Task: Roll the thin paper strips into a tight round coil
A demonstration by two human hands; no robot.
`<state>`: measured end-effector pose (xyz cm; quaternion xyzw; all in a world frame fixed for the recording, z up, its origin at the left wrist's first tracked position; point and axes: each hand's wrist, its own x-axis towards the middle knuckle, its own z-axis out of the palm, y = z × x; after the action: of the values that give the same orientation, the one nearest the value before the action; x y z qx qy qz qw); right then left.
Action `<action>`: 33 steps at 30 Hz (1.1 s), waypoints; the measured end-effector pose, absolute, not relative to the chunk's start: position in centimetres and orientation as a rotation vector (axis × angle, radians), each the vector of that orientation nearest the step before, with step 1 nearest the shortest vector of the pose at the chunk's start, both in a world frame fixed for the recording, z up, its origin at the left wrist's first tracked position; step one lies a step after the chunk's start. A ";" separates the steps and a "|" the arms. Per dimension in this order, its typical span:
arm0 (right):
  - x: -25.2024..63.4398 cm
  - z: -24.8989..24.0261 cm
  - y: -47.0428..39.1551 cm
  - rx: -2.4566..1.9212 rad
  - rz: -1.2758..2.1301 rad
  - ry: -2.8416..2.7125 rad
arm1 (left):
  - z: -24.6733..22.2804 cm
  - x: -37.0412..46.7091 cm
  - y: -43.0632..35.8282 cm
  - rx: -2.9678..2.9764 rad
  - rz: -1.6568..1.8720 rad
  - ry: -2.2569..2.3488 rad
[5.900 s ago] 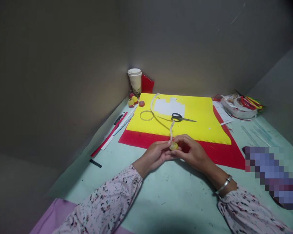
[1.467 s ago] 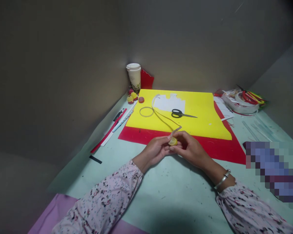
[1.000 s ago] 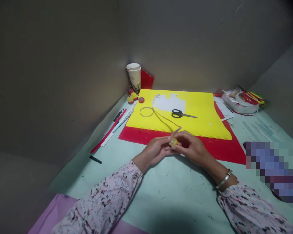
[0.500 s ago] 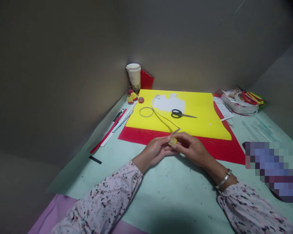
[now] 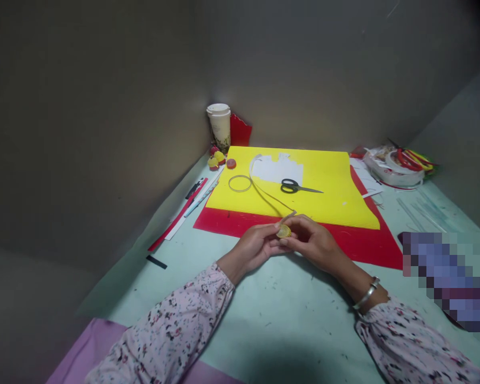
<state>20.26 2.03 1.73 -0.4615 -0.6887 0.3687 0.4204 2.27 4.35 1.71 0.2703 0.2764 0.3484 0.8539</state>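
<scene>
A small round yellow piece (image 5: 284, 231) with a ribbed-looking edge sits between my two hands, just above the near edge of the sheets. My left hand (image 5: 260, 245) grips it from the left, thumb on top and fingers curled beneath. From the right, my right hand (image 5: 316, 240) closes thumb and bent fingers about its edge. A narrow pale strip (image 5: 278, 197) runs from my fingertips back over the yellow foam-like sheets (image 5: 332, 170) and curls up near a white paper scrap. Where the strip meets the piece is hidden by my fingers.
Black-handled scissors (image 5: 300, 186) and a pale ring (image 5: 239, 183) lie on the yellow sheets, over a red sheet (image 5: 368, 245). A lidded cup (image 5: 220, 128) stands at back left near small yellow-red pieces (image 5: 216, 159). Back right is a cluttered container (image 5: 400, 168); a pixelated item (image 5: 448, 277) lies right.
The yellow piece is turned slightly between my fingers, so more of its ribbed edge shows. Both hands stay in nearly the same place.
</scene>
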 end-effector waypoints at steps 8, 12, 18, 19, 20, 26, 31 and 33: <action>20.5 1.5 2.1 -1.149 0.996 -1.737 | 1.5 2.1 4.5 0.579 0.719 0.581; 20.3 1.5 1.9 -1.168 0.993 -1.740 | 1.4 2.2 4.4 0.598 0.731 0.576; 20.0 1.2 2.0 -1.159 0.846 -1.723 | 1.7 2.4 4.4 0.573 0.760 0.567; 20.0 1.2 2.0 -1.159 0.814 -1.734 | 1.7 2.4 4.4 0.567 0.761 0.566; 20.1 1.3 2.0 -1.158 0.788 -1.750 | 1.8 2.4 4.4 0.561 0.761 0.567; 20.3 1.6 2.1 -1.142 0.886 -1.718 | 1.8 2.4 4.4 0.553 0.738 0.583; 20.5 1.4 2.1 -1.150 1.035 -1.655 | 1.8 2.3 4.3 0.580 0.732 0.599; 20.6 1.3 2.0 -1.158 1.045 -1.650 | 1.8 2.3 4.3 0.585 0.727 0.605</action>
<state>20.59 2.05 1.35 -0.4624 -0.6588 0.4173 0.4219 2.26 4.32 1.84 0.2776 0.2872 0.3453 0.8493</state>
